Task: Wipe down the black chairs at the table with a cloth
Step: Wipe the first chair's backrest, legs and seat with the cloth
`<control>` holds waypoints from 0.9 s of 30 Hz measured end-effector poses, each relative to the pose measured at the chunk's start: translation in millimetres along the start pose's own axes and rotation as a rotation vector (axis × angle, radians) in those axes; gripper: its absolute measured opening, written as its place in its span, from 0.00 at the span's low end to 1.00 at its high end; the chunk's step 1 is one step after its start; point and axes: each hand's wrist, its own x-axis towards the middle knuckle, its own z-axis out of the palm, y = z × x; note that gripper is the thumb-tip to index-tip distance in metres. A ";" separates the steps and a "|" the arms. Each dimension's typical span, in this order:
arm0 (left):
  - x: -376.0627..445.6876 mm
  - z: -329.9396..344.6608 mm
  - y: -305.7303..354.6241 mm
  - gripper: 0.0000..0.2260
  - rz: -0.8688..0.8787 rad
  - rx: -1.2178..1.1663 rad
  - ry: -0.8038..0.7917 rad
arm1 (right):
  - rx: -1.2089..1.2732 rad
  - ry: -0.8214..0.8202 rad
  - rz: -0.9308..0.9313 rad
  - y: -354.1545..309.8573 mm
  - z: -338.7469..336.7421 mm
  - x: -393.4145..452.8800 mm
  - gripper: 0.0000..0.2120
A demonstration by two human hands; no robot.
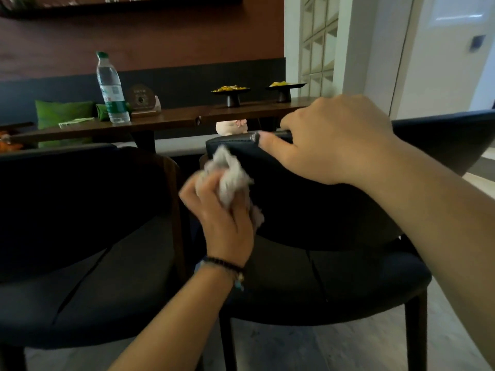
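The long dark brown wooden table (171,117) runs across the far side of the room. Two black padded chairs with dark wooden legs stand near me, pushed in toward it. The left black chair (80,236) is dark and fills the near left. The right black chair (334,263) is just beside it, and its curved back comes up toward me.

My right hand (334,140) is on top of the right chair's back. My fingers curl over the top edge and my thumb lies along the near side, so I am gripping the chair back. My left hand (225,207) is lower, between the two chairs. It is squeezed tight around a crumpled grey cloth (227,172). The cloth sticks up out of my fist and touches the left end of the right chair's back. A thin black bead bracelet (225,265) is on my left wrist.

On the far side, a green cushion (63,111) sits behind the table on the left. A clear plastic water bottle with a green cap (111,89) stands upright on the table's left part. Beside it is a small round brown sign (140,99). Further right, two black stand dishes (231,96) hold yellow food.
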 end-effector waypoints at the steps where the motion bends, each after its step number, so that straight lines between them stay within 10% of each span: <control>1: 20.4 6.9 6.2 0.12 0.031 -0.002 0.057 | 0.030 0.005 0.012 0.3 -0.7 0.0 0.31; 8: -11.6 19.5 -17.6 0.09 0.064 0.050 -0.066 | 0.166 0.001 0.048 -0.3 0.8 0.3 0.27; 14: -79.4 6.2 -27.2 0.06 -0.421 -0.159 -0.165 | 0.149 0.012 0.041 -1.8 0.5 -0.7 0.26; 20: 5.5 25.4 15.6 0.08 -0.034 -0.105 0.112 | 0.094 0.035 0.024 0.8 2.0 -0.2 0.25; 27: -52.5 -7.7 -24.6 0.15 -0.082 0.062 -0.361 | 0.074 0.062 -0.002 2.8 3.5 -2.1 0.26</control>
